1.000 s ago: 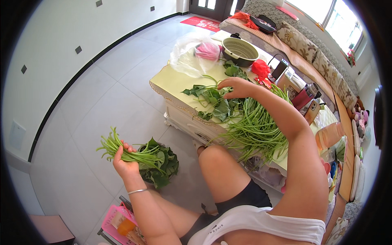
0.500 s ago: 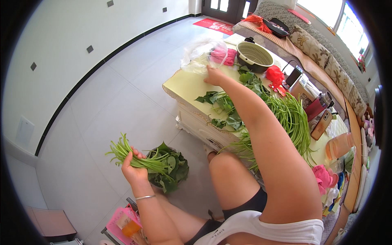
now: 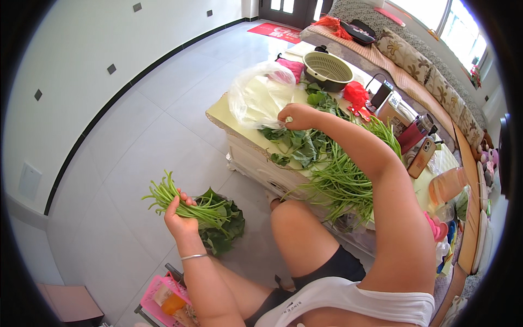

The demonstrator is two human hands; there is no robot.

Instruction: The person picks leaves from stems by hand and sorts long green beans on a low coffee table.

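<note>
My left hand (image 3: 182,216) is wrapped round a bunch of long-stemmed leafy greens (image 3: 160,197), held over the floor at the left. Its cut stem ends point left and its dark broad leaves (image 3: 226,229) hang to the right. At the table's far end, the fingers of my right hand (image 3: 298,116) pinch the edge of a clear plastic bag (image 3: 256,98). The bag lies partly spread on the table (image 3: 218,109). Loose leaves (image 3: 302,148) lie just below that hand, and a big heap of green stems (image 3: 348,180) spreads under my right forearm.
A strainer basket (image 3: 328,68) stands behind the bag beside a pink cloth (image 3: 291,66). Along the table's right side are a red bag (image 3: 357,95), a flask (image 3: 415,133), a phone (image 3: 422,158) and a pink-tinted jug (image 3: 448,185). A pink basket (image 3: 163,300) is by my left leg.
My right hand has drawn the plastic bag nearer along the table, and the bag is spread wider. My left hand still holds the greens in nearly the same place. The view has shifted slightly.
</note>
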